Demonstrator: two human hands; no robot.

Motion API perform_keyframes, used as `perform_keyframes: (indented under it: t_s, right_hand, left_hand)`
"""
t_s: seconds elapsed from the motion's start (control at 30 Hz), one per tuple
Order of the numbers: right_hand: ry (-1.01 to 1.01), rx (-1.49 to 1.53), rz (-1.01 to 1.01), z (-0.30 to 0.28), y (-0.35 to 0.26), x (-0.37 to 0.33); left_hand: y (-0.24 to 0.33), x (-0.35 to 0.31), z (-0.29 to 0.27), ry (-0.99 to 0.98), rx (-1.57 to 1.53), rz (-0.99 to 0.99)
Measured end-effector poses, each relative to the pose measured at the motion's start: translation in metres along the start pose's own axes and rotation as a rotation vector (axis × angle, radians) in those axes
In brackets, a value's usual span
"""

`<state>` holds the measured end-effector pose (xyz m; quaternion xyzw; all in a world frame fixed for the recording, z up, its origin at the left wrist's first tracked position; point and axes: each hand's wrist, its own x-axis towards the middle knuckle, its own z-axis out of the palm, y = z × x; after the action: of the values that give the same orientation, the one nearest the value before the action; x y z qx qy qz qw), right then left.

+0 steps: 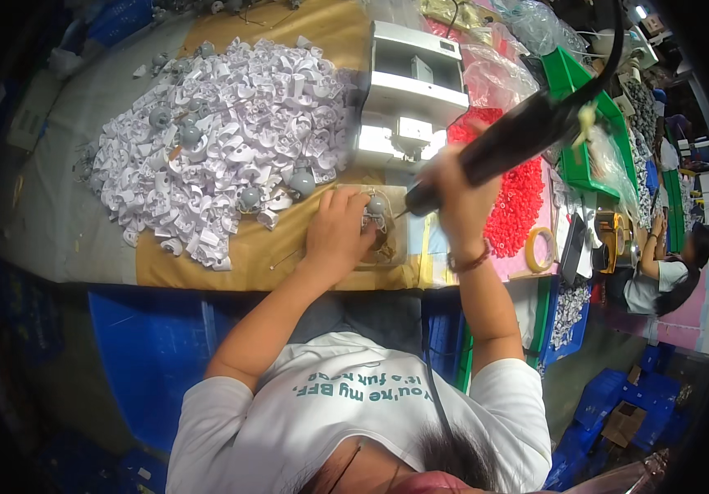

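My right hand [455, 198] is wrapped round a black corded electric screwdriver [519, 140]. Its thin bit points left and down, close to a small grey-and-white plastic part [376, 206]. My left hand [339, 235] pinches that part from the left on a clear block-like base [391, 247] at the table's front edge; the fingers partly cover it. A large pile of white curved plastic pieces [231, 140] lies left of my left hand, with a few round grey pieces [301, 181] among them. Beyond both hands stands a white box-like machine [416, 70].
Small red parts [519, 206] are heaped to the right, beside a roll of yellow tape [539, 249]. A green bin [581, 165] with plastic bags stands beyond. Blue crates [153, 346] sit below the table edge. Another person [659, 276] works at far right.
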<state>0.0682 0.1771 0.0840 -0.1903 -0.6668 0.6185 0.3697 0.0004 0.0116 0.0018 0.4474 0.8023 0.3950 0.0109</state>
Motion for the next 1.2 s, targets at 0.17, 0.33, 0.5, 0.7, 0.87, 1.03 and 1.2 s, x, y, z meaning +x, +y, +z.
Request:
perform_keyframes:
  t_s: [0.17,0.33,0.5,0.7,0.87,1.03,1.2]
  right_hand:
    - [0.195,0.037,0.054,-0.047,0.047,0.024]
    - [0.171,-0.758,-0.486,-0.033,0.054,-0.028]
    - [-0.166,-0.639,-0.414,-0.008,0.055,-0.048]
    - [-0.156,-0.312,0.045,0.01,0.059,-0.047]
    - [-0.084,0.16,0.247,0.027,0.07,-0.038]
    - [-0.11,0.221,0.279,0.03,0.064,-0.033]
    - [-0.114,0.294,0.406,0.013,0.047,-0.023]
  left_hand:
    - [0.004,-0.003,-0.004,0.005,-0.063,0.041]
    - [0.006,-0.01,-0.002,0.04,-0.067,0.055]
    - [0.005,-0.009,-0.001,0.068,-0.029,0.104]
    - [0.004,-0.01,0.0,0.052,-0.03,0.071]
    - [0.005,-0.009,0.0,0.032,-0.038,0.05]
    - [0.003,-0.009,0.0,0.029,-0.062,0.05]
    - [0.008,-0.005,-0.021,-0.13,-0.388,-0.141]
